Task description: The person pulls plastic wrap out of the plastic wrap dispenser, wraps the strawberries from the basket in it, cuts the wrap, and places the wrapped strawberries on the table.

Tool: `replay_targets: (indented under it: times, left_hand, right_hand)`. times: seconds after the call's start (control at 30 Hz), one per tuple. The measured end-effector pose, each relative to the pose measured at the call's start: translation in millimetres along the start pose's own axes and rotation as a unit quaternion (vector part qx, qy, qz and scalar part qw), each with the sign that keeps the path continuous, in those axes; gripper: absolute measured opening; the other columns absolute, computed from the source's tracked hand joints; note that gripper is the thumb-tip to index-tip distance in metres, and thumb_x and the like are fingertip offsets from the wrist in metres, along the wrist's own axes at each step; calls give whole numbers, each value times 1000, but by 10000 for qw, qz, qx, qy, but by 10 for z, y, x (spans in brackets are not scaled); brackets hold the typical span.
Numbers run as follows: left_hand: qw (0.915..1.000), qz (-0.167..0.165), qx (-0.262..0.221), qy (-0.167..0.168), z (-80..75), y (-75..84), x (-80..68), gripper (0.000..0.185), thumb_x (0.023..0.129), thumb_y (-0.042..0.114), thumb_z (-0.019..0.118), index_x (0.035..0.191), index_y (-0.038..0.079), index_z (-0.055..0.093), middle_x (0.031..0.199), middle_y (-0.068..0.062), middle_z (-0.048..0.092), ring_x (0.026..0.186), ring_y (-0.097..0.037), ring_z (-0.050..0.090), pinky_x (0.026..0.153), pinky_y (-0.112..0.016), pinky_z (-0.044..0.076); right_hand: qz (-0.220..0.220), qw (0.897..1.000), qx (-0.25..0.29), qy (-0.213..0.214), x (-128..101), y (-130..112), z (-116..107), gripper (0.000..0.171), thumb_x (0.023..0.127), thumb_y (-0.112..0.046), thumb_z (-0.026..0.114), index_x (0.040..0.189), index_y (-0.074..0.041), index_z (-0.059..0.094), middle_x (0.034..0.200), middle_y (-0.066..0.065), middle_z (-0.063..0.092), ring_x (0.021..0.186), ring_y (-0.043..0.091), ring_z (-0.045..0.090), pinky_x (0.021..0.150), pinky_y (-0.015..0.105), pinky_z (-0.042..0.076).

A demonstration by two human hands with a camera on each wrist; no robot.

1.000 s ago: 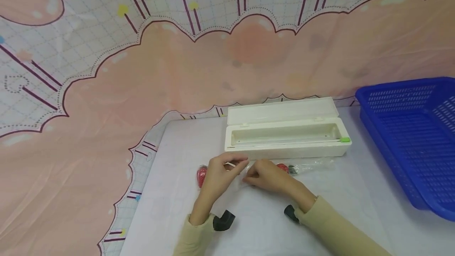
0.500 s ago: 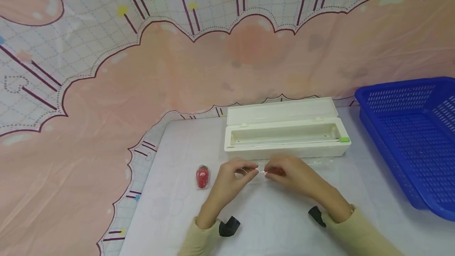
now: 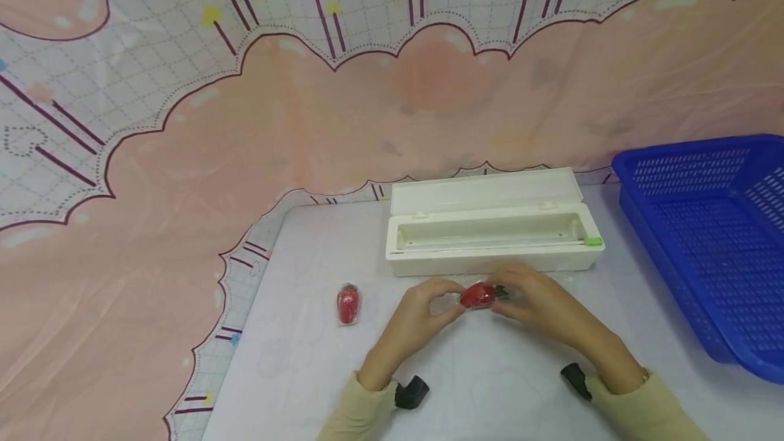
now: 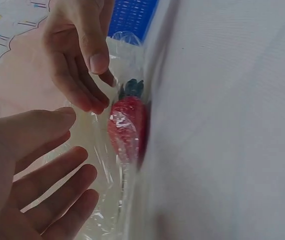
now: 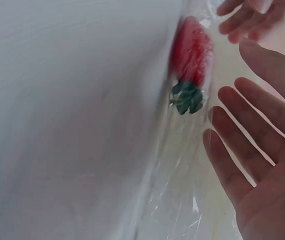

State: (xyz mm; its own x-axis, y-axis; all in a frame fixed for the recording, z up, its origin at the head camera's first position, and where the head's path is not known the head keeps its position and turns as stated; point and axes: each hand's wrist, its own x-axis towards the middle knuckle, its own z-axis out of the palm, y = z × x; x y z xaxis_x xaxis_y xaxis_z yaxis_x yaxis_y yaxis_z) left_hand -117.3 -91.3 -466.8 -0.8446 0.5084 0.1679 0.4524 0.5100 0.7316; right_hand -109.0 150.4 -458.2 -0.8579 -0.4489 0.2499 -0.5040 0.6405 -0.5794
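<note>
A red strawberry with green leaves (image 3: 478,295), wrapped in clear plastic film, lies on the white table between my two hands. My left hand (image 3: 416,315) is at its pointed end, thumb and fingers apart at the edge. My right hand (image 3: 539,301) is at the leafy end, fingertips beside the leaves. In the left wrist view the film (image 4: 127,40) stretches beyond the strawberry (image 4: 127,125), and the left fingers (image 4: 65,187) are spread and loose. The right wrist view shows the right fingers (image 5: 260,125) straight and separate beside the strawberry (image 5: 191,55).
Another film-wrapped strawberry (image 3: 348,305) lies to the left. Behind the hands stands a white cling film dispenser (image 3: 490,261) with its lid up and a green slider (image 3: 593,241). A blue plastic basket (image 3: 667,257) is at the right. A printed cloth (image 3: 337,128) hangs behind.
Both hands have moved right, from the film left of the middle strawberry to its two ends. The left strawberry, partly covered by the left hand earlier, is now in full view.
</note>
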Motion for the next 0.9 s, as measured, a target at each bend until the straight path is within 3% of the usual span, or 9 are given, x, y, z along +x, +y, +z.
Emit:
replay_targets:
  times: [0.27, 0.57, 0.73, 0.9]
  left_hand:
    - [9986, -276, 297, -352, 90, -38, -8, 32, 91, 20, 73, 122, 13, 69, 122, 2, 69, 109, -10, 63, 94, -26, 51]
    - [9965, -147, 711, -413, 161, -45, 13, 31, 89, 19, 75, 120, 15, 70, 111, 3, 71, 94, -5, 63, 83, -19, 51]
    - [9925, -116, 1101, -509, 204, -26, 19, 36, 88, 25, 77, 122, 16, 70, 108, 5, 71, 89, -1, 60, 79, -16, 49]
    - [9896, -129, 1339, -502, 199, -37, 25, 48, 85, 35, 79, 127, 14, 67, 109, 6, 66, 85, -1, 55, 74, -16, 46]
  right_hand:
    - [234, 9994, 252, -107, -85, 79, 78, 33, 84, -14, 78, 116, -13, 71, 114, -3, 68, 109, 21, 64, 94, 46, 53]
    - [7, 9989, 403, -219, -59, 111, 123, 33, 81, -12, 81, 113, -13, 71, 106, -5, 67, 97, 13, 63, 85, 37, 56]
    - [-40, 9985, 382, -393, -56, 124, 129, 28, 80, -12, 81, 107, -15, 73, 103, -9, 68, 98, 11, 63, 86, 36, 55]
    - [-12, 9985, 271, -483, -69, 129, 101, 32, 80, -9, 82, 110, -11, 72, 104, -6, 68, 95, 12, 62, 83, 35, 55]
